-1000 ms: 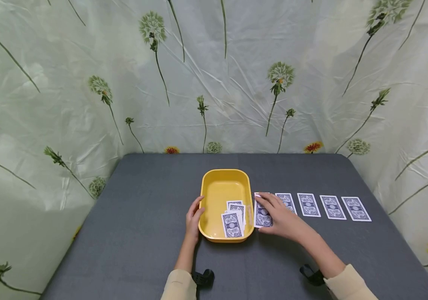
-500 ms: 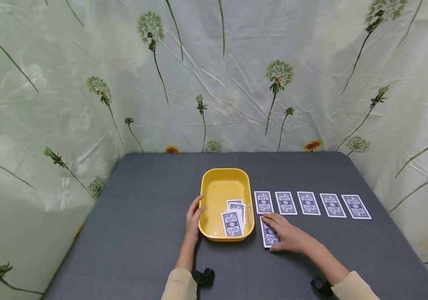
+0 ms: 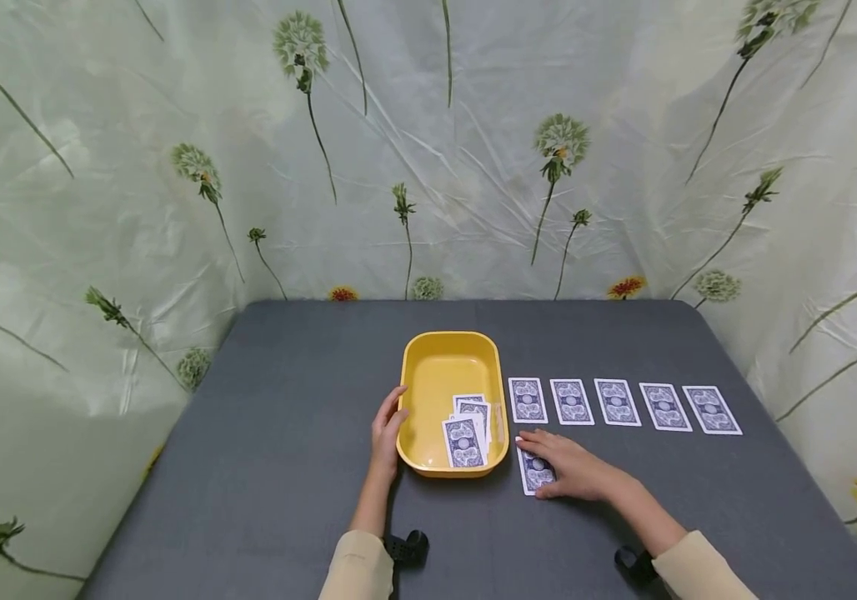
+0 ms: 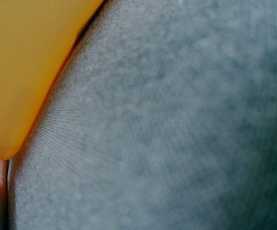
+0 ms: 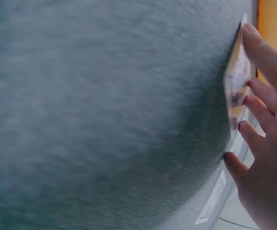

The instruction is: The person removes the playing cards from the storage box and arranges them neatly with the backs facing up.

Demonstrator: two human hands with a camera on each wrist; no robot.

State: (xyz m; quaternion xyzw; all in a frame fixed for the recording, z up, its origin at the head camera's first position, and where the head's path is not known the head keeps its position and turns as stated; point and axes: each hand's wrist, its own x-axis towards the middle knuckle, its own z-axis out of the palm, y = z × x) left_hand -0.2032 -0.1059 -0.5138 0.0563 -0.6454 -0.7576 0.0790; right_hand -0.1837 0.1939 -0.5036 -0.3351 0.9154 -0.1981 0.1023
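My right hand [image 3: 578, 471] pinches a playing card [image 3: 535, 473] by its edges, thumb at the near end and fingertips at the far end. Blue patterned back up, the card is just right of the yellow tray's near corner. In the right wrist view the card [image 5: 238, 76] tilts, showing part of its coloured face underneath. My left hand [image 3: 386, 429] holds the left side of the yellow tray [image 3: 449, 335], thumb over the rim. Mostly that tray's outer wall [image 4: 28, 72] fills the left wrist view's corner, with a bit of hand below it.
Several playing cards, such as this nearest one [image 3: 528, 401], lie face down in a row right of the tray. Overlapping cards [image 3: 464, 442] lie in the tray's near right part. A grey cloth [image 3: 286, 433] covers the table, and a flowered curtain [image 3: 473, 167] hangs behind.
The right hand has brought its card from over the row's left end toward the person, then slightly left, uncovering the row's first card. The left hand and tray stay in place.
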